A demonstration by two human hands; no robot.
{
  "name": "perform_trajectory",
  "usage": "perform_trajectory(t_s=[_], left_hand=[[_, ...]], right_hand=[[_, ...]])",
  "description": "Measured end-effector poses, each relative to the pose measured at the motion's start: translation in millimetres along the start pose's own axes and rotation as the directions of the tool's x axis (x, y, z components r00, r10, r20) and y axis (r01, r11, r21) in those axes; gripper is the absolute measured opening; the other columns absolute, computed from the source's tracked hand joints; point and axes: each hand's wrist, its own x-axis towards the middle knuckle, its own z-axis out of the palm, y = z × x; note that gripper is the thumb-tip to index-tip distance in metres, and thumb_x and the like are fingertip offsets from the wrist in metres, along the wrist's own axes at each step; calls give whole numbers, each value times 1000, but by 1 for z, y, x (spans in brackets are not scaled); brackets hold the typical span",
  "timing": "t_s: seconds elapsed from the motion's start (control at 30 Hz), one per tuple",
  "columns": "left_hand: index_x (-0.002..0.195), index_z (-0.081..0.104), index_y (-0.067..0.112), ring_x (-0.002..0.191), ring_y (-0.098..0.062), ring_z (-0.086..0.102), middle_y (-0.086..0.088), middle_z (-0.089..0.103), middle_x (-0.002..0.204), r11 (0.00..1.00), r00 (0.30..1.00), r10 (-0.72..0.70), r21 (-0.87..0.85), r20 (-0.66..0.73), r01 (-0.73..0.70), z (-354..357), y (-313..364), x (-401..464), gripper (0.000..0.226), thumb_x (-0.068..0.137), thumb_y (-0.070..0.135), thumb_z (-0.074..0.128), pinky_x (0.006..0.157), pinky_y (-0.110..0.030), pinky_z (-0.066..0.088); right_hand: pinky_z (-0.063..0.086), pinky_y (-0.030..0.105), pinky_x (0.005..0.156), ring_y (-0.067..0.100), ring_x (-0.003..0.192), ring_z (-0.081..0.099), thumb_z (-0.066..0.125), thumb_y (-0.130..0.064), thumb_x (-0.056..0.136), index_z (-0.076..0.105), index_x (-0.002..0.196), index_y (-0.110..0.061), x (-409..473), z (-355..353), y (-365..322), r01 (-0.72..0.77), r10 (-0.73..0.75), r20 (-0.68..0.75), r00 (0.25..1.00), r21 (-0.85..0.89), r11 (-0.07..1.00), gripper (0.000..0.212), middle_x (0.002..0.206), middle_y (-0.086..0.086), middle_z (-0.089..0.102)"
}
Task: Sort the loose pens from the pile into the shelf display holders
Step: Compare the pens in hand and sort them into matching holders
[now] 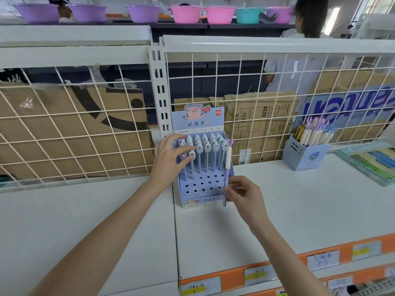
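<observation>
White shelf point(277, 189) backed by wire grid panel point(277, 82); cardboard point(74, 129) behind; coloured plastic bowls point(186, 14) along top shelf.

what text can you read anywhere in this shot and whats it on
"deli": red logo, top right of the pen display box's header card.
"妙语连": large characters on that same card; the small print under them is too blurred.
Cardboard box behind the wire grid: printed characters, too blurred to read.
Blue box: big letters, mirrored and cut off, unreadable.
Shelf price tags: handwriting, illegible.
</observation>
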Motion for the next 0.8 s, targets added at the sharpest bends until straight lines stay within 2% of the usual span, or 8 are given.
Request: perform_trajectory(t_s=[0.2, 0.37, 0.47, 0.53, 0.6, 0.7, 0.8], left_hand=[[102, 73, 26, 122, -22, 43, -2, 57, 123, 999, 999, -36, -6, -2, 36, 5, -6, -3, 35, 82, 47, 52, 99, -35, 25], [106, 71, 26, 120, -20, 42, -3, 57, 122, 998, 999, -42, -37, 1, 42, 5, -4, -4, 35, 82, 44, 52, 98, -33, 23], [118, 64, 26, 122, -19, 38, -8, 51, 128, 998, 999, -34, -46, -42, 32, 4, 0, -6, 36, 84, 36, 60, 100, -40, 28], [130, 53, 29, 129, -17, 32, -5, 38, 137, 980, 991, -103, -178, -91, 85, 1, 13, -10, 48, 85, 25, 67, 106, -41, 30], [133, 44, 34, 131, -12, 30, 2, 31, 138, 948, 983, -117, -310, -143, 68, -2, 32, -13, 53, 86, 26, 66, 109, -34, 30], [130, 44, 31, 128, -1, 31, 7, 35, 134, 937, 986, -44, -348, -162, -16, 5, 58, -17, 44, 88, 33, 56, 109, -26, 29], [129, 47, 29, 127, -3, 35, 6, 40, 131, 926, 994, 1, -376, -110, -42, 19, 71, -25, 40, 90, 31, 53, 109, -26, 30]], right_hand=[[54, 48, 76, 27, 77, 65, 66, -3, 82, 66, 90, -12, -4, 1, 3, -11, 11, -19, 1000, -5, 1000, 12, 79, 3, 67], [55, 43, 77, 17, 75, 63, 64, -1, 83, 65, 89, -14, -10, 8, 1, -24, 24, -14, 1000, -22, 999, 14, 81, -2, 66], [55, 43, 77, 19, 77, 64, 64, -1, 83, 65, 89, -15, -13, 9, 1, -35, 34, -26, 999, -32, 999, 15, 81, -2, 67], [55, 44, 78, 21, 77, 65, 64, -2, 82, 66, 90, -14, -14, 7, 3, -48, 47, -41, 998, -37, 998, 14, 80, 1, 68], [55, 45, 77, 22, 78, 65, 64, -2, 82, 66, 92, -13, -15, 4, 3, -53, 50, -62, 997, -38, 998, 15, 81, 3, 68], [56, 44, 76, 19, 76, 67, 58, 0, 85, 62, 96, -17, -15, -5, 1, -63, 62, -121, 991, -1, 998, 21, 81, 4, 68], [57, 37, 71, 19, 74, 68, 53, 2, 87, 54, 107, -19, -14, -24, -1, -79, 89, -213, 973, 56, 995, 28, 82, 7, 65]])
